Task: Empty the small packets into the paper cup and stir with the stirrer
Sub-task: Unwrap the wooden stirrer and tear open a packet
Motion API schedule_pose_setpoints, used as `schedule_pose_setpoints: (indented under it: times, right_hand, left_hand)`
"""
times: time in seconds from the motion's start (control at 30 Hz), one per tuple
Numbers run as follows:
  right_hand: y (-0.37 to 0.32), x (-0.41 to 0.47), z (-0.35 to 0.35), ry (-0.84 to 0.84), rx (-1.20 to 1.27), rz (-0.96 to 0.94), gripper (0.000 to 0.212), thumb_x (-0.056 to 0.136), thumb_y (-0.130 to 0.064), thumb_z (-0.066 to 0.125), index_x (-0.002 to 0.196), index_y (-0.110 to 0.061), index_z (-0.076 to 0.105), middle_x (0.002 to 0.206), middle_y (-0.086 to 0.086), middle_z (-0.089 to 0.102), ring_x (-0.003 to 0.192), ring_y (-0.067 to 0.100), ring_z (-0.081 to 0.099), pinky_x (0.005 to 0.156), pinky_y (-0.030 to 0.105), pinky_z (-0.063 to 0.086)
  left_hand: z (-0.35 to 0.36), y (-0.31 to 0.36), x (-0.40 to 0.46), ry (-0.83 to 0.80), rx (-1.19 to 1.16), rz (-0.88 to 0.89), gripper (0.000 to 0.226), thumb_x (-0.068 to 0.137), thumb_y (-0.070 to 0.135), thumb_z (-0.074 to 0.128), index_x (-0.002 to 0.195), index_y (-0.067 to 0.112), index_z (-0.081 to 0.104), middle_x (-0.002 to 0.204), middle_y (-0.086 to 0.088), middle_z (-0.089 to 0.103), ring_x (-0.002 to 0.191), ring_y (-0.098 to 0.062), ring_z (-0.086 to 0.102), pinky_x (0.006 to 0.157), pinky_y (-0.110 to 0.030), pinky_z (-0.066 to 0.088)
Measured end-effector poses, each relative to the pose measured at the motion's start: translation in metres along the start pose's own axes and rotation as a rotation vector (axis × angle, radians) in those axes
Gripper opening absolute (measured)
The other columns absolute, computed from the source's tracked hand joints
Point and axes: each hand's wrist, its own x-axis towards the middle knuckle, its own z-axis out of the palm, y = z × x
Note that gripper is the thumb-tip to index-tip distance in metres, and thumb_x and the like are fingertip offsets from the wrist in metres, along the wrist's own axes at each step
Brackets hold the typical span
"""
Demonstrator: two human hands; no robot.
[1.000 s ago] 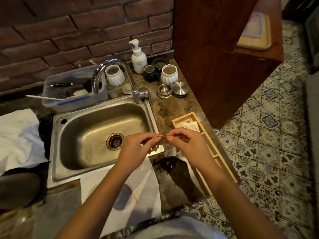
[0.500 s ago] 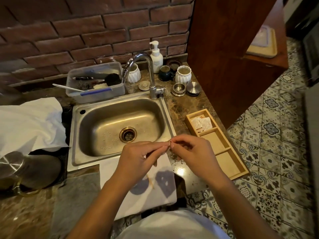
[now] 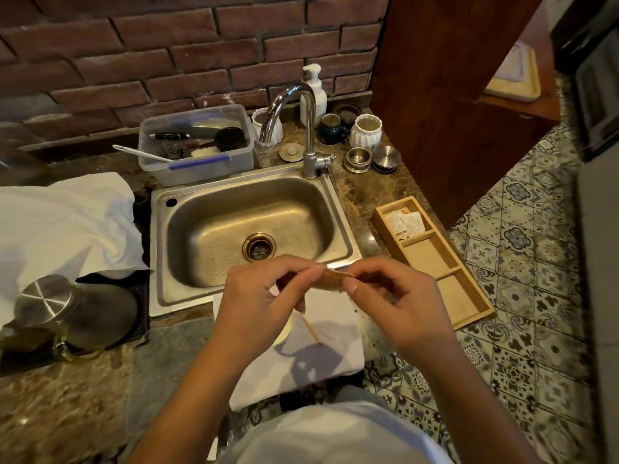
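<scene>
My left hand (image 3: 258, 296) and my right hand (image 3: 392, 293) pinch the two ends of a small brown packet (image 3: 331, 279) held above the counter's front edge. Under my left hand, the rim of the paper cup (image 3: 284, 331) shows on a white paper towel (image 3: 330, 346); most of the cup is hidden by the hand. A thin wooden stirrer (image 3: 310, 329) leans out of the cup. More small packets (image 3: 405, 224) lie in the far compartment of a wooden tray (image 3: 469, 296) to the right.
A steel sink (image 3: 248, 229) with a curved tap (image 3: 301, 128) lies just behind my hands. A plastic tub (image 3: 197, 145), soap bottle (image 3: 315, 95), cups and tins stand at the back. A white cloth (image 3: 63, 226) and steel kettle (image 3: 63, 309) sit left. A wooden cabinet (image 3: 435, 95) rises right.
The view has shifted, so the sink and tray now sit further right and lower. My hands stay together on the packet, which now shows more clearly between the fingertips.
</scene>
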Motion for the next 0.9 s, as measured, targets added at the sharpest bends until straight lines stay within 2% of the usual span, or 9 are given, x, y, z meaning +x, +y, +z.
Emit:
schedule_pose_setpoints:
  times: [0.1,0.27,0.4,0.47,0.57,0.67,0.77,0.83,0.9]
  right_hand:
    - [-0.006,-0.001,0.001,-0.005,-0.050,-0.044,0.017,0.084,-0.033,0.074,0.101,-0.035,0.074,0.096,-0.011,0.072,0.082,0.019,0.066,0.073,0.047,0.057]
    - [-0.008,0.004,0.002,-0.020,-0.070,-0.175,0.019,0.090,-0.034,0.069,0.102,-0.024,0.079,0.099,-0.007,0.072,0.088,0.023,0.068,0.074,0.052,0.056]
    - [-0.009,0.005,0.005,0.002,0.040,-0.133,0.018,0.089,-0.035,0.069,0.099,-0.023,0.078,0.095,-0.001,0.074,0.087,0.026,0.068,0.074,0.058,0.055]
    - [-0.011,0.005,0.009,-0.014,0.109,-0.077,0.020,0.087,-0.039,0.069,0.099,-0.026,0.078,0.094,0.001,0.076,0.088,0.026,0.070,0.077,0.058,0.057]
    - [-0.013,0.005,0.014,0.002,0.088,-0.050,0.019,0.085,-0.043,0.069,0.098,-0.032,0.077,0.087,-0.002,0.075,0.079,0.025,0.069,0.071,0.055,0.058]
    - [-0.017,0.007,0.016,-0.005,0.000,-0.098,0.017,0.089,-0.041,0.066,0.100,-0.032,0.076,0.084,-0.003,0.073,0.072,0.024,0.065,0.065,0.053,0.056]
    - [-0.022,0.008,0.018,-0.065,0.060,-0.104,0.015,0.088,-0.039,0.068,0.099,-0.033,0.076,0.087,0.000,0.074,0.076,0.023,0.067,0.067,0.050,0.058]
    - [-0.026,0.010,0.020,-0.079,0.114,-0.068,0.016,0.084,-0.041,0.069,0.097,-0.034,0.076,0.087,-0.001,0.075,0.077,0.019,0.068,0.069,0.042,0.060]
    - [-0.028,0.010,0.020,-0.087,0.151,-0.070,0.015,0.084,-0.039,0.070,0.095,-0.033,0.077,0.084,-0.003,0.075,0.074,0.013,0.068,0.068,0.029,0.058]
  left_hand:
    - [-0.004,0.004,-0.001,-0.018,-0.132,-0.081,0.007,0.086,0.030,0.071,0.088,0.027,0.077,0.063,0.002,0.071,0.052,-0.012,0.064,0.061,-0.017,0.048]
    - [-0.007,0.008,-0.002,-0.022,-0.266,-0.132,0.011,0.089,0.023,0.069,0.092,0.017,0.078,0.071,0.009,0.076,0.048,-0.013,0.061,0.057,-0.022,0.050]
    - [-0.012,0.005,-0.003,0.015,-0.280,-0.134,0.012,0.091,0.025,0.067,0.094,0.024,0.078,0.064,0.008,0.070,0.050,-0.009,0.059,0.057,-0.018,0.046]
    - [-0.015,0.002,-0.004,0.036,-0.224,-0.123,0.005,0.090,0.029,0.072,0.091,0.029,0.077,0.074,0.006,0.073,0.061,-0.011,0.064,0.061,-0.020,0.049]
    - [-0.019,-0.001,-0.004,0.025,-0.167,-0.102,0.009,0.088,0.031,0.070,0.091,0.027,0.077,0.082,0.007,0.072,0.076,-0.016,0.066,0.068,-0.025,0.050]
    - [-0.020,-0.003,-0.006,0.021,-0.128,-0.086,0.008,0.090,0.025,0.071,0.094,0.024,0.077,0.084,0.008,0.071,0.079,-0.020,0.065,0.067,-0.030,0.052]
    - [-0.021,-0.001,-0.005,0.072,-0.106,-0.078,0.010,0.090,0.027,0.069,0.094,0.023,0.076,0.083,0.010,0.070,0.079,-0.020,0.064,0.067,-0.030,0.052]
    - [-0.021,0.001,-0.005,0.098,-0.132,-0.089,0.009,0.090,0.028,0.068,0.093,0.025,0.076,0.084,0.010,0.070,0.080,-0.021,0.065,0.069,-0.028,0.052]
    - [-0.021,0.004,-0.005,0.107,-0.194,-0.111,0.009,0.090,0.029,0.068,0.094,0.028,0.076,0.089,0.008,0.069,0.085,-0.021,0.064,0.073,-0.025,0.051]
